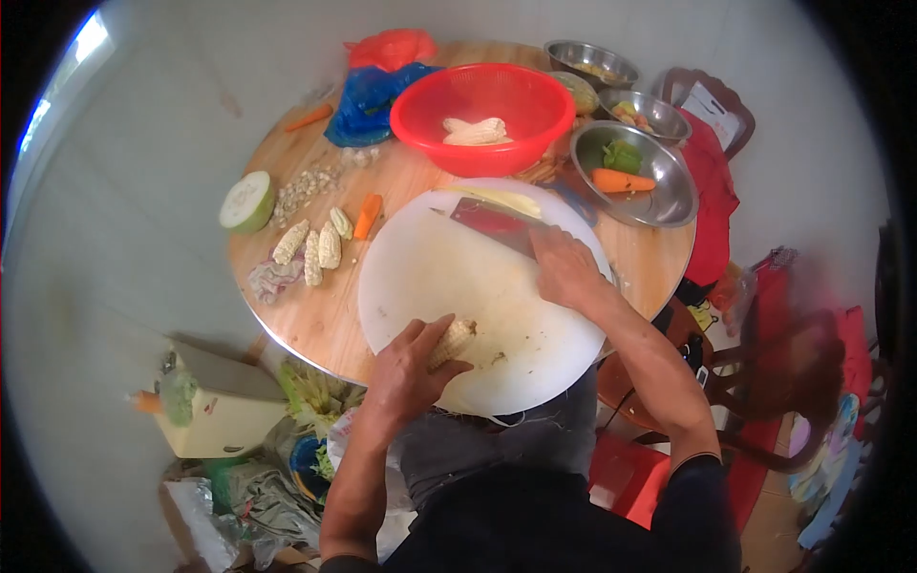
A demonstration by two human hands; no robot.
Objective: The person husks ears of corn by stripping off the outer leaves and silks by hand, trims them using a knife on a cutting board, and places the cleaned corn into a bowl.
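My left hand (411,368) is closed around a pale corn cob (456,341) near the front left of the round white cutting board (425,258). My right hand (565,270) grips a cleaver (492,224), its wide blade lying across the far part of the board and pointing left. The fingers cover its handle. Beyond the blade lies a yellowish strip (511,199), perhaps husk. Small dark bits dot the board's surface. Several short corn pieces (312,253) and a carrot piece (368,216) rest on the wooden table to the left.
A red plastic basket (415,132) holding corn stands behind the board. Steel bowls (680,196) line the right, the nearest holding a carrot and something green. At the left are a cut gourd (248,202) and a blue bag (358,105). A chair (798,377) stands at right.
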